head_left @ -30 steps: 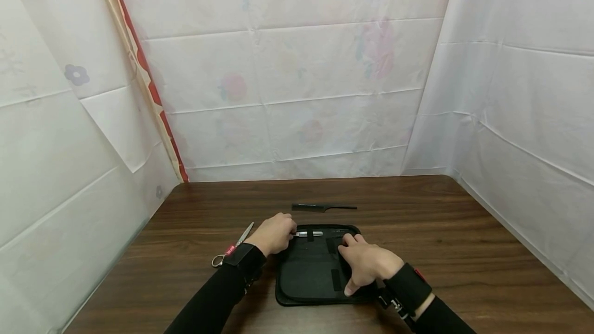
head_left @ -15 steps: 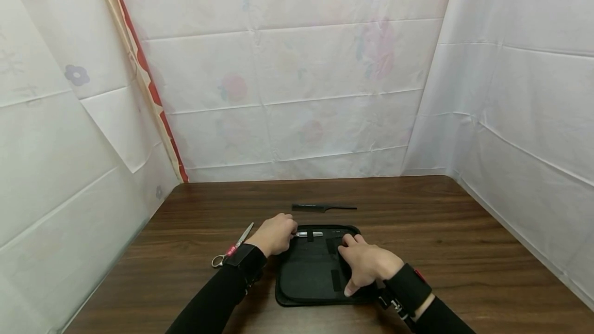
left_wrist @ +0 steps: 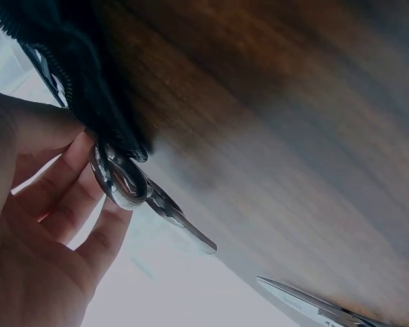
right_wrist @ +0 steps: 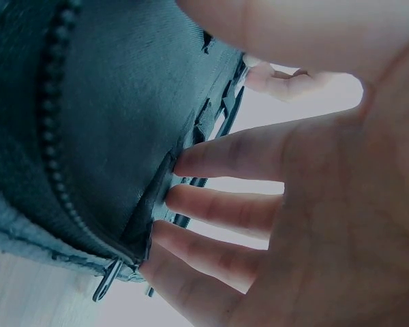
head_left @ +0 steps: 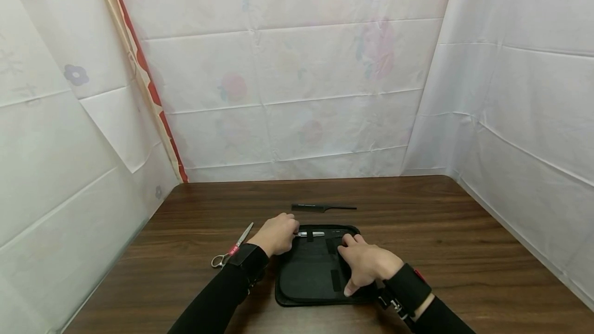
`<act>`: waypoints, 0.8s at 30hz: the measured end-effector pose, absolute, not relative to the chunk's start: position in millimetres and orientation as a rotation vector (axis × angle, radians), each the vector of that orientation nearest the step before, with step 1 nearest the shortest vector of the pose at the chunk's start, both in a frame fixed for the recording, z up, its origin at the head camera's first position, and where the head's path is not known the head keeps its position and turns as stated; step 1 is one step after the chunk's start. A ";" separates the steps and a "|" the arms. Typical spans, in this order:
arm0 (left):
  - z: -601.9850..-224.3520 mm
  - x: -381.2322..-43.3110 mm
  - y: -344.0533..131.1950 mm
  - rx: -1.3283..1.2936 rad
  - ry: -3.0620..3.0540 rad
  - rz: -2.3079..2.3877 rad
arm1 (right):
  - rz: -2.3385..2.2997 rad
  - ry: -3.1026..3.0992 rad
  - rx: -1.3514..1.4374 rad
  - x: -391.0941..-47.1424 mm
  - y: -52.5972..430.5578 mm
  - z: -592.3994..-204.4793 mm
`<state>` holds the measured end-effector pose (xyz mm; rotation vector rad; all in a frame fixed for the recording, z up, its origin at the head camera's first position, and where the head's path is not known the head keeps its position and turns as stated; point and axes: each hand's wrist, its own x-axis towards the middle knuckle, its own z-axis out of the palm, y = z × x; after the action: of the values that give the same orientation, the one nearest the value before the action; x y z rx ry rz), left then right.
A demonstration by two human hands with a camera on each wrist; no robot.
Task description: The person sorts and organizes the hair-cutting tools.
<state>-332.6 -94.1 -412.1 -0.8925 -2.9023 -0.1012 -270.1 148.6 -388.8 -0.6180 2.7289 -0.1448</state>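
Observation:
A black zip case (head_left: 308, 272) lies unfolded on the table. At its far left corner my left hand (head_left: 278, 233) pinches a pair of scissors by the handle. Their silver blades (head_left: 318, 234) lie flat, passing under an elastic loop (head_left: 310, 235) near the case's far edge. In the left wrist view, the scissors' finger rings (left_wrist: 126, 180) sit at the fingertips, beside the zipped edge. My right hand (head_left: 371, 262) rests on the case's right side, thumb and fingers spread. Its fairly straight fingers (right_wrist: 225, 204) touch the lining in the right wrist view.
A second pair of scissors (head_left: 243, 235) with a red tag lies left of my left wrist. Behind the case lies a black tail comb (head_left: 320, 207). White sheeting (head_left: 297, 92) surrounds the brown wooden table (head_left: 464, 251) at the back and sides.
My left hand has shifted slightly right, and the scissors' tips reach a little further past the elastic loop. My right hand and the case look unmoved.

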 end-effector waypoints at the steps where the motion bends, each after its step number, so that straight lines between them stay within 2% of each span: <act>1: -412.1 -332.7 -94.0 -0.894 -2.902 -0.104 | -0.145 2.729 -0.618 -270.1 148.6 -388.7; 24: -412.3 -333.6 -90.4 -0.886 -2.920 -0.103 | -0.140 2.738 -0.617 -269.5 148.0 -389.7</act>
<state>-333.6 -90.4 -412.3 -0.8860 -2.9201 -0.1028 -269.5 148.0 -389.7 -0.6174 2.7382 -0.1396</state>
